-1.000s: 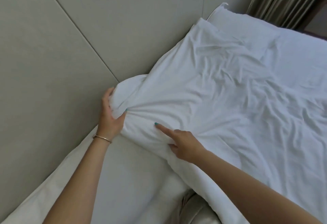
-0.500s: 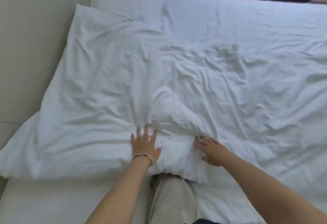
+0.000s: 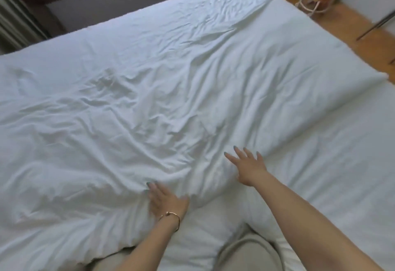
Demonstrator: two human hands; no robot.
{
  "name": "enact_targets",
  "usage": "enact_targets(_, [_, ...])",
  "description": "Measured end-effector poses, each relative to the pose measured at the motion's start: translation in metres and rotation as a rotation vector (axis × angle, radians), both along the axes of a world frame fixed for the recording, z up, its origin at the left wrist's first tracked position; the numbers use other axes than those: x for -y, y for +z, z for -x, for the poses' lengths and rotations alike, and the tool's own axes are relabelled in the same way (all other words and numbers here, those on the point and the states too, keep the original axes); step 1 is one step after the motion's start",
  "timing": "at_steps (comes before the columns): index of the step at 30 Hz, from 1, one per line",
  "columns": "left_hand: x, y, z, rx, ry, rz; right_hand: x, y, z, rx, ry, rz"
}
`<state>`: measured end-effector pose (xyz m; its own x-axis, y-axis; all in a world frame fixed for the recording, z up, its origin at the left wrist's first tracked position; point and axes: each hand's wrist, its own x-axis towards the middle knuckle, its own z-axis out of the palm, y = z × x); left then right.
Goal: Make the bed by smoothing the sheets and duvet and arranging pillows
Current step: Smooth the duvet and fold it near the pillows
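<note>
Both hands lie flat, fingers spread, holding nothing: left hand (image 3: 165, 199) and right hand (image 3: 249, 167) press the rumpled duvet (image 3: 171, 91). Sweep outward, away from both palms, with even pressure.

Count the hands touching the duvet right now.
2. The left hand, with the bracelet, lies flat on the duvet near its near edge; the right hand rests with spread fingers further right, by the duvet's edge.

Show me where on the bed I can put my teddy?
The flat sheet right of the duvet's edge lies bare. Near the left hand and right hand it's crowded, both pressing the rumpled duvet.
</note>
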<state>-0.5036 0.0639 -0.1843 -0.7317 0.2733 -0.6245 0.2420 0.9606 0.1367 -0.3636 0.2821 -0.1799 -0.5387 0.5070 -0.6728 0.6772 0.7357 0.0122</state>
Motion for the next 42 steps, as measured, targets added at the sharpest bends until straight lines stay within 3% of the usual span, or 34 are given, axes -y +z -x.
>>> enact_targets(3, [-0.055, 0.008, -0.033, -0.078, -0.182, -0.059, -0.042, -0.001, -0.033, -0.071, -0.004, 0.073])
enact_targets(11, [-0.167, 0.03, -0.041, 0.043, -0.161, -0.048, -0.117, 0.028, -0.06, -0.073, -0.039, 0.239])
enact_targets(19, [-0.204, 0.032, -0.004, 0.073, -0.106, -0.138, -0.145, 0.044, 0.035, -0.123, -0.213, 0.188])
enact_targets(25, [-0.251, 0.0, 0.095, -0.079, -0.4, -0.118, -0.167, 0.031, 0.095, -0.106, -0.177, 0.122])
enact_targets(30, [-0.289, -0.034, 0.177, 0.04, -0.282, 0.093, -0.201, 0.014, 0.16, -0.083, -0.142, 0.014])
enact_targets(37, [-0.31, -0.106, 0.203, 0.147, -0.227, 0.09, -0.264, -0.058, 0.224, 0.077, -0.203, -0.042])
enact_targets(42, [-0.319, -0.115, 0.211, 0.238, -0.211, 0.126, -0.266, -0.082, 0.229, 0.068, -0.202, -0.047])
